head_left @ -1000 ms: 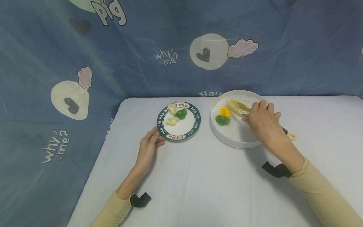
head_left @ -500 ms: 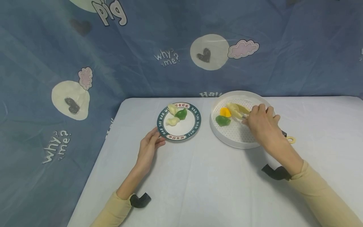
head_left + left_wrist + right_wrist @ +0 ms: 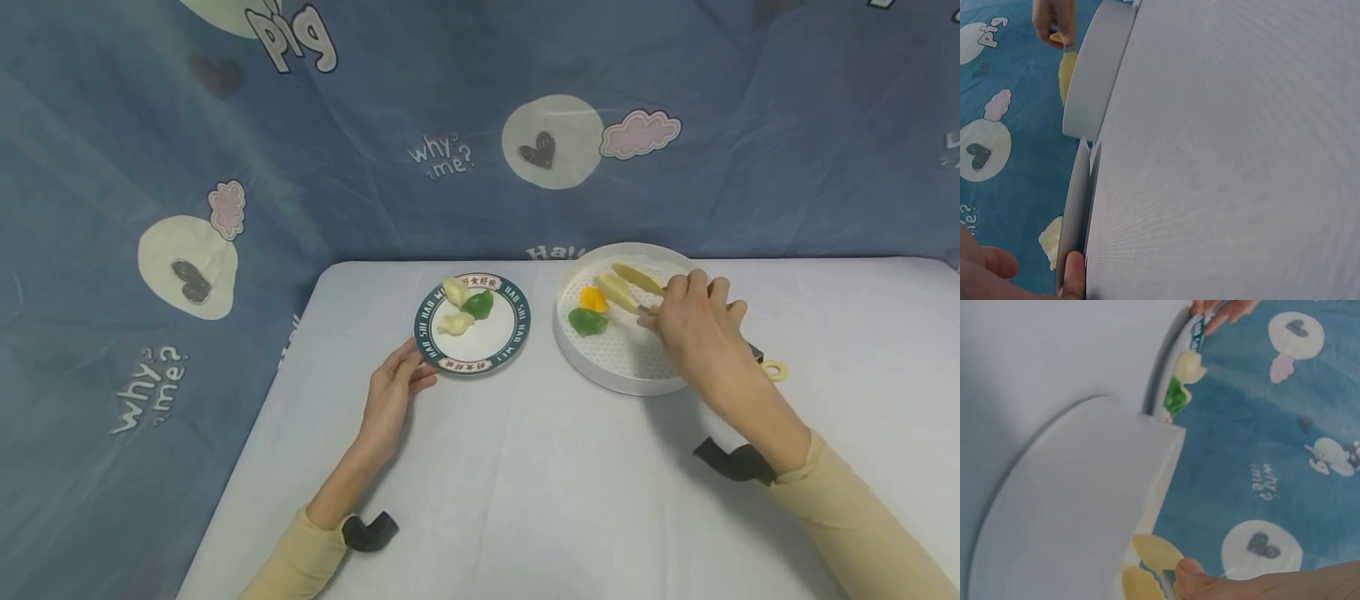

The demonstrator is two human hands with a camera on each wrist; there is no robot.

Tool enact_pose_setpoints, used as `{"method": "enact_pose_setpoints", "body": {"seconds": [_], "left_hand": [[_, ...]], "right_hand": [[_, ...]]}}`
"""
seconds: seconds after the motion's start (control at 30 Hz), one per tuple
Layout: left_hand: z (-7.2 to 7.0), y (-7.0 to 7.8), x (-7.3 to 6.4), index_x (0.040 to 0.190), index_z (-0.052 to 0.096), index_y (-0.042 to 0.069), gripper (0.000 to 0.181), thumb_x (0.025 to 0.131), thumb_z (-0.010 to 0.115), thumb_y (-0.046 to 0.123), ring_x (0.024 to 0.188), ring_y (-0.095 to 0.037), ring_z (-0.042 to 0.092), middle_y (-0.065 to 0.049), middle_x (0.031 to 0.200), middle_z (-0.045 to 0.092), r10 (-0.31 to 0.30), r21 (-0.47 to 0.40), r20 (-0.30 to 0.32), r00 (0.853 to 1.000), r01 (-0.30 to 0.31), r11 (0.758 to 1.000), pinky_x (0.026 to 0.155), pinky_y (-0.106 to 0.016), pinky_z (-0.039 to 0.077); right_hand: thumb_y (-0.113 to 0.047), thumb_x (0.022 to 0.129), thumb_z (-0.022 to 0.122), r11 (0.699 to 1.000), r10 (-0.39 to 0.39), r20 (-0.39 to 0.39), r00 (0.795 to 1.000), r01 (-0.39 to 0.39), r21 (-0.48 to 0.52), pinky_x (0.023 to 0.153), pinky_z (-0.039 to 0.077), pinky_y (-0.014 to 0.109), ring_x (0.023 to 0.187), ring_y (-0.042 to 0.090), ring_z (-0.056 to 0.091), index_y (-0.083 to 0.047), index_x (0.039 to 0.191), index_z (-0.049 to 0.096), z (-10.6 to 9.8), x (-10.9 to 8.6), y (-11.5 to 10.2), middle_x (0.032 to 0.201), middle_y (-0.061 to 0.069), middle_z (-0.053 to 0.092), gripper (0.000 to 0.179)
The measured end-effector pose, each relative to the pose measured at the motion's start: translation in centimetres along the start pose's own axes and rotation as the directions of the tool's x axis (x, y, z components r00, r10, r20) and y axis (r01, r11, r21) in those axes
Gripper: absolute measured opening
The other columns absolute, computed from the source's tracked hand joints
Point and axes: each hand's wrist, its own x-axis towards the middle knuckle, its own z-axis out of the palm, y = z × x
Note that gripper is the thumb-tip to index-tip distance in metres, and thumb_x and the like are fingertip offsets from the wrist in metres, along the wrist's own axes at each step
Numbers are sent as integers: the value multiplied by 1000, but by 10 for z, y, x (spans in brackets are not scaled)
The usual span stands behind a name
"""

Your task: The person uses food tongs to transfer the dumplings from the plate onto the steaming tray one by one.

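My left hand [image 3: 390,392] holds the near-left rim of a green-bordered plate [image 3: 487,337], with a finger against its underside in the left wrist view. On the plate lie two pale yellow dumplings [image 3: 456,322] and a green dumpling [image 3: 478,304]. Over a round white steamer tray [image 3: 630,385], my right hand [image 3: 697,325] grips tongs [image 3: 637,279] with yellow tips. In the right wrist view the tips stand apart. An orange dumpling [image 3: 593,299] and a green dumpling [image 3: 588,322] lie in the tray, left of the tips.
A white cloth covers the table [image 3: 540,492]. Behind it hangs a blue printed curtain [image 3: 450,100]. The tray's raised wall rises beside the plate. A yellow ring [image 3: 775,370] at the tongs' end sticks out past the right wrist.
The tongs' yellow tips have spread further apart over the tray. My left hand, the plate and the dumplings on it have stayed where they were.
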Motion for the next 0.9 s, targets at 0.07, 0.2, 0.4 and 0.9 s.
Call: {"method": "enact_pose_setpoints", "body": {"seconds": [0.07, 0.2, 0.4, 0.9], "left_hand": [[0, 0, 0, 168, 32, 7, 58, 117, 41, 33, 129, -24, 66, -15, 142, 63, -4, -5, 2, 1000, 4, 1000, 105, -15, 62], [0, -2, 0, 168, 32, 7, 58, 117, 41, 33, 129, -24, 65, -16, 143, 62, -3, -5, 3, 1000, 3, 1000, 105, -15, 62], [0, -2, 0, 168, 32, 7, 58, 117, 41, 33, 129, -24, 66, -16, 142, 63, -3, -5, 1, 1000, 3, 1000, 107, -17, 62], [0, -1, -1, 168, 33, 8, 58, 117, 42, 34, 132, -28, 65, -19, 144, 62, 5, -16, -3, 1000, -5, 1000, 112, -23, 61]], "right_hand": [[-24, 104, 72, 1000, -13, -19, 1000, 13, 10, 61, 21, 38, 79, 37, 29, 15, 100, 46, -2, -2, -3, 87, 21, 37, 47], [-24, 103, 74, 999, -27, -17, 999, 28, 26, 61, 24, 39, 82, 40, 33, 17, 107, 49, -6, -4, -13, 92, 24, 41, 48], [-26, 104, 73, 997, -13, 61, 998, 8, 71, 66, 35, 47, 93, 43, 37, 18, 123, 49, -11, -2, -32, 104, 29, 46, 53], [-33, 101, 76, 990, -142, 71, 987, 140, 35, 63, 32, 37, 90, 35, 41, 9, 112, 54, 3, 5, -81, 100, 20, 49, 49]]}}
